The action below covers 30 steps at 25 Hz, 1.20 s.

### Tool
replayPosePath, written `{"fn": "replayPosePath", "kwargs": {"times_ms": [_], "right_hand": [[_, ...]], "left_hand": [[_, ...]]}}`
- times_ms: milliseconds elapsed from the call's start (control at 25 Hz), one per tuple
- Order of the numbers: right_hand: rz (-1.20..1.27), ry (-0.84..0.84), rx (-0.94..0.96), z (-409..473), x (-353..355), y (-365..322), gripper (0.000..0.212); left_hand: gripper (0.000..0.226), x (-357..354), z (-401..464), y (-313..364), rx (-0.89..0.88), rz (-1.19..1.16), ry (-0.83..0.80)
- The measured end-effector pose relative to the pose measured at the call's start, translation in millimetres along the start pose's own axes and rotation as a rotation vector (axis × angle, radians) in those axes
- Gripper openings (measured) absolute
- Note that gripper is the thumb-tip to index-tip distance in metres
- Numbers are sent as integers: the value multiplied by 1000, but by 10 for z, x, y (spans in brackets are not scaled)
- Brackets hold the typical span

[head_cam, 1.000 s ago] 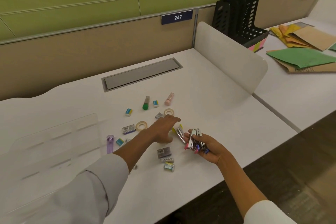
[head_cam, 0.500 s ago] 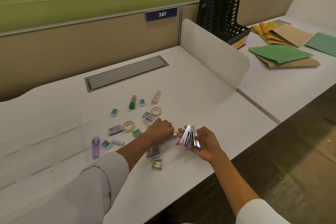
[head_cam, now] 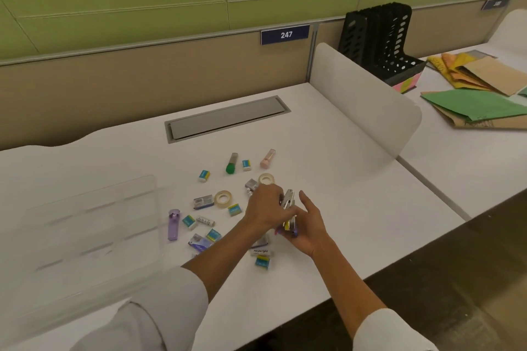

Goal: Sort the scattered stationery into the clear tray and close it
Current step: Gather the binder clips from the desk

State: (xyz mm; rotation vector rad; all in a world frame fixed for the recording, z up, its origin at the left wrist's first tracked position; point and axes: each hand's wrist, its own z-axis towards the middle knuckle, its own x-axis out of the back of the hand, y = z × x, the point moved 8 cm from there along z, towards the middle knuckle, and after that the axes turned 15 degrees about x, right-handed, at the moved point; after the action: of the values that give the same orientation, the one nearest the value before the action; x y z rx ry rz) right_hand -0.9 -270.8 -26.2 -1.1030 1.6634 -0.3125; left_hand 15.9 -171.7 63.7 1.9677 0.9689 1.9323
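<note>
A bundle of small metal staplers [head_cam: 288, 212] lies in the palm of my right hand [head_cam: 309, 229], above the desk's front middle. My left hand [head_cam: 263, 208] meets it from the left and pinches a stapler against the bundle. The clear tray [head_cam: 158, 219] stands open at the left of the white desk [head_cam: 342, 179]. Scattered between tray and hands are a purple tube [head_cam: 173, 224], two tape rolls [head_cam: 223, 197] [head_cam: 266, 179], a green glue stick [head_cam: 231, 164], a pink tube [head_cam: 268, 159], several erasers [head_cam: 204, 175] and staple boxes [head_cam: 203, 202].
A grey cable hatch [head_cam: 228, 118] is set into the desk at the back. A white divider panel [head_cam: 365, 114] bounds the desk on the right. Beyond it stand black file holders [head_cam: 382, 43] and coloured folders [head_cam: 473, 105]. The floor drops off past the front edge.
My left hand picked a stapler off the desk and brought it to the bundle. My right hand turned the bundle more upright, and both hands now touch.
</note>
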Motion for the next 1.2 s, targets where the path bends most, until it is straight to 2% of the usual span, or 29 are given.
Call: {"fn": "replayPosePath", "kwargs": {"times_ms": [120,280,440,520,760,960,1200], "right_hand": [[-113,-1,6,63,-182,102,24],[-146,-58,-17,110,-422,217,25],[-155,-72,-33,85,-698,338,22],[-141,-69,-43,100,-856,423,19],[-126,-154,-116,199,-1470,877,25],[-123,-242,-175,277,-2217,1390,31],[-155,-357,-220,170,-3246,2101,22]], "left_hand": [[24,26,-68,-134,17,42,-23],[26,292,-47,-370,-26,-14,24],[51,672,-136,-580,-161,-112,110],[67,942,-212,-824,-173,-118,198],[113,1682,-360,-2053,34,116,203],[121,2286,-752,-3124,231,221,245],[136,2564,-1222,-3952,353,274,236]]}}
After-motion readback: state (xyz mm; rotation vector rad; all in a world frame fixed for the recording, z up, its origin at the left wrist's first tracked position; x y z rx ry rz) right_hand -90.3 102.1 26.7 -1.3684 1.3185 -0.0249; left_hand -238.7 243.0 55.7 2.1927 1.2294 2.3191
